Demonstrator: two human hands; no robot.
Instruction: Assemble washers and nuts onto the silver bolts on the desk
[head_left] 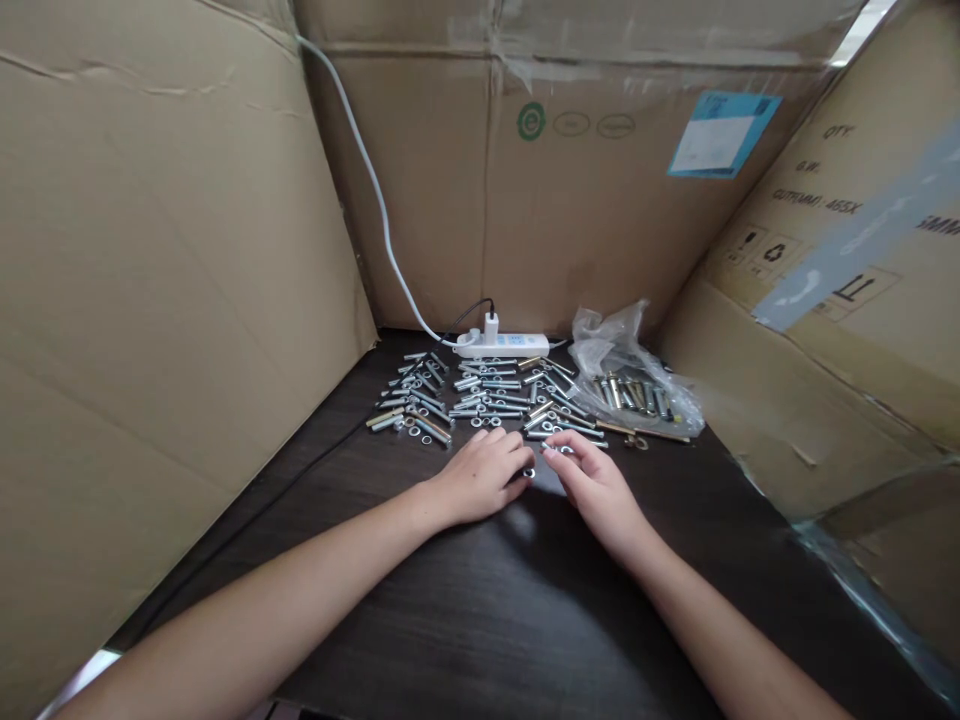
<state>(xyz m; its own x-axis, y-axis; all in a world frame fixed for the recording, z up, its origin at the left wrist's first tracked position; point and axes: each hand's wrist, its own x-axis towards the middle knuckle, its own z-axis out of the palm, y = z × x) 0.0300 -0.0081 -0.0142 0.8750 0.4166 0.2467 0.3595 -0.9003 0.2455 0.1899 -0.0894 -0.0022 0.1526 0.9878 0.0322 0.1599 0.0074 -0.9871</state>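
My left hand (486, 476) rests low over the dark table, fingers bent. Between its thumb and fingertips is a small metal ring (529, 473), which looks like a washer. Facing it, my right hand (596, 490) is closed in a pinch, thumb against forefinger. A small silvery piece (546, 448) shows at those fingertips, too small to name. Just beyond the hands lie rows of bolts and metal sleeves (491, 385) with loose washers among them. Another group of bolts (412, 400) lies to the left, and more long bolts (566, 433) lie behind my right hand.
A clear plastic bag (679, 395) with several bolts sits at the back right. The white power strip (517, 346) stands against the rear cardboard, with a white cable (375, 180) rising from it. A black cable (300, 468) crosses the table's left side. Cardboard walls (165, 250) enclose three sides.
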